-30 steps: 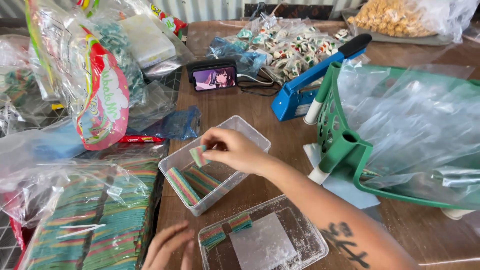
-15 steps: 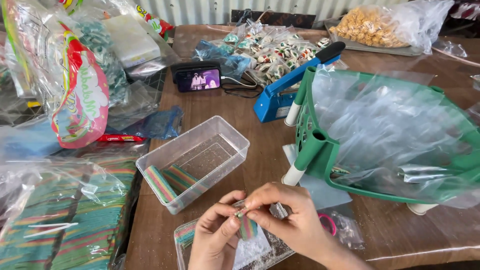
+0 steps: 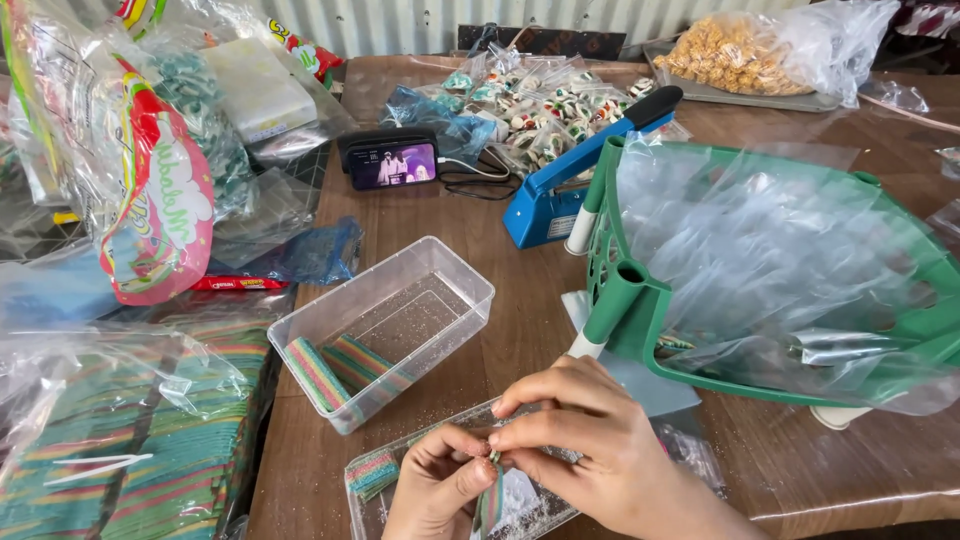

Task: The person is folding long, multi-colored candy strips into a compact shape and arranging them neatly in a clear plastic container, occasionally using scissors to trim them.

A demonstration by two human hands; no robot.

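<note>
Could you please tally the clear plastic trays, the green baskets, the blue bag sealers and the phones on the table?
Clear plastic trays: 2, the deep tray and the flat tray under the left hand and right hand
Green basket: 1
Blue bag sealer: 1
Phone: 1
Total: 5

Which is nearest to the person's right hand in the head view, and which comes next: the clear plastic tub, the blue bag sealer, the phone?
From the right hand:
1. Clear plastic tub, just up and to the left, with rainbow candy strips inside.
2. Blue bag sealer, farther up the table beside the green basket.
3. Phone, farthest, up and left, standing on its edge.
</note>
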